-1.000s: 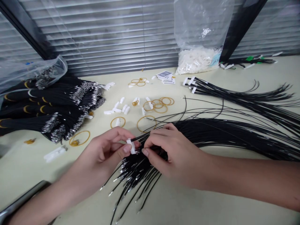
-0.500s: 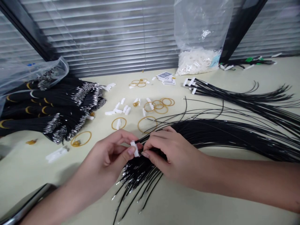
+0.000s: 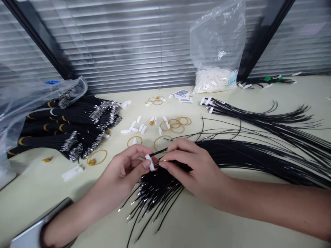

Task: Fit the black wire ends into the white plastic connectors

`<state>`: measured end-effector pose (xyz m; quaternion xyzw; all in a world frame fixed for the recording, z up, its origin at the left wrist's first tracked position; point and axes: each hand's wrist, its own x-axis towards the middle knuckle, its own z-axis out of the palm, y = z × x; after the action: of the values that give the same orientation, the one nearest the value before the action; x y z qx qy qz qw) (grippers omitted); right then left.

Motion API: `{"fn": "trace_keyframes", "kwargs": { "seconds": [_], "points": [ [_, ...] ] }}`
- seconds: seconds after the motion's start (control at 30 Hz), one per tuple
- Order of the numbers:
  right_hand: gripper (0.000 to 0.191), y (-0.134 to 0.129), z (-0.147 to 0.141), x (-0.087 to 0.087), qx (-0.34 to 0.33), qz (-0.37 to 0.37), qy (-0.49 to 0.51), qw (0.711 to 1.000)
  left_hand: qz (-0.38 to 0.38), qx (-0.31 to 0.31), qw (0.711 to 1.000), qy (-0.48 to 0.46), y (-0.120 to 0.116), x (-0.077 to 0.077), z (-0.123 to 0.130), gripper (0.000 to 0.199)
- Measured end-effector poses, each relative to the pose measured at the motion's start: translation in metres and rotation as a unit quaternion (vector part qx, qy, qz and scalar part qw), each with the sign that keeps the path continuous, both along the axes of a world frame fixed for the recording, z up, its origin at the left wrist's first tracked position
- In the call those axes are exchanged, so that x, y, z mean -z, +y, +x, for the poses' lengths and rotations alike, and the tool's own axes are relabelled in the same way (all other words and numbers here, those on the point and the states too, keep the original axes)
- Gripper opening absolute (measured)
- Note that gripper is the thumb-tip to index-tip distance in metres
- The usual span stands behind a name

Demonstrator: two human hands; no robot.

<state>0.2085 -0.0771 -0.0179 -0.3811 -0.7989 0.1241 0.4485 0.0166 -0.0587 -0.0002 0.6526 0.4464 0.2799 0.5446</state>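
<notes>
Between thumb and fingers, my left hand point(image 3: 126, 172) pinches a small white connector housing point(image 3: 149, 162). Black wires point(image 3: 159, 152) run out of its right side toward my right hand point(image 3: 187, 162). The thumb and forefinger of that right hand are closed on a thin wire, its metal tip showing close to the housing. Under both hands lies a thick bundle of black wires point(image 3: 232, 155), their silvery crimped ends point(image 3: 152, 196) fanned out toward the front. How many wires sit in the housing I cannot tell.
Loose white housings point(image 3: 134, 126) and yellow rubber bands point(image 3: 177, 124) lie behind my hands. Bundled black wires point(image 3: 74, 120) in plastic stand at left. A clear bag of white housings point(image 3: 216, 80) leans on the blinds. Wired housings point(image 3: 207, 101) lie at right, beside cards point(image 3: 182, 94).
The view has tilted and shifted slightly. My right hand has drawn a little back from the housing, so more of the black wire and a metal tip show between my hands.
</notes>
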Motion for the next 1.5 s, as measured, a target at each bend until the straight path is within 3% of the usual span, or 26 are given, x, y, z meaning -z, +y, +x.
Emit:
{"fn": "trace_keyframes", "kwargs": {
  "seconds": [0.1,0.23,0.33,0.4,0.47,0.5,0.53,0.6,0.73,0.83,0.93,1.1,1.27,1.5],
  "points": [
    [0.017,0.000,0.002,-0.005,-0.002,0.055,0.007,0.998,-0.029,0.008,0.998,-0.047,0.002,-0.002,-0.001,0.014],
    [0.023,-0.006,-0.001,-0.003,-0.102,0.112,-0.119,0.981,-0.045,-0.001,0.997,-0.056,0.005,-0.002,-0.004,0.015],
    [0.031,-0.006,-0.001,-0.007,-0.063,0.179,-0.197,0.962,-0.084,-0.026,0.990,-0.109,0.006,-0.004,-0.006,0.020],
    [0.037,0.001,0.003,-0.015,-0.005,0.133,-0.216,0.967,-0.109,-0.044,0.983,-0.142,0.006,-0.008,-0.007,0.023],
    [0.036,0.012,0.011,-0.025,0.004,0.005,-0.205,0.979,-0.120,-0.057,0.979,-0.152,0.007,-0.012,-0.006,0.026],
    [0.027,0.018,0.016,-0.030,-0.020,-0.071,-0.186,0.980,-0.114,-0.062,0.980,-0.150,0.007,-0.014,-0.006,0.028],
    [0.019,0.024,0.020,-0.033,-0.044,-0.122,-0.167,0.977,-0.101,-0.067,0.982,-0.143,0.008,-0.016,-0.005,0.030],
    [0.024,0.034,0.027,-0.039,-0.077,-0.171,-0.136,0.973,-0.054,-0.067,0.990,-0.108,0.009,-0.019,-0.002,0.036],
    [0.036,0.042,0.034,-0.047,-0.074,-0.177,-0.086,0.978,0.073,-0.021,0.996,0.035,0.005,-0.025,0.011,0.044],
    [0.032,0.042,0.034,-0.057,-0.056,-0.159,-0.057,0.984,0.155,0.026,0.980,0.125,-0.001,-0.033,0.028,0.049],
    [0.020,0.042,0.036,-0.070,-0.052,-0.140,-0.044,0.988,0.251,0.081,0.941,0.213,-0.002,-0.043,0.049,0.047],
    [0.021,0.050,0.042,-0.086,-0.061,-0.148,-0.040,0.986,0.295,0.108,0.923,0.222,0.012,-0.048,0.079,0.048],
    [0.028,0.056,0.043,-0.106,-0.055,-0.116,-0.034,0.991,0.355,0.118,0.898,0.230,0.021,-0.043,0.102,0.034],
    [0.026,0.051,0.055,-0.161,-0.029,0.034,0.059,0.997,0.386,0.155,0.878,0.239,0.028,-0.033,0.095,0.030]
  ]
}}
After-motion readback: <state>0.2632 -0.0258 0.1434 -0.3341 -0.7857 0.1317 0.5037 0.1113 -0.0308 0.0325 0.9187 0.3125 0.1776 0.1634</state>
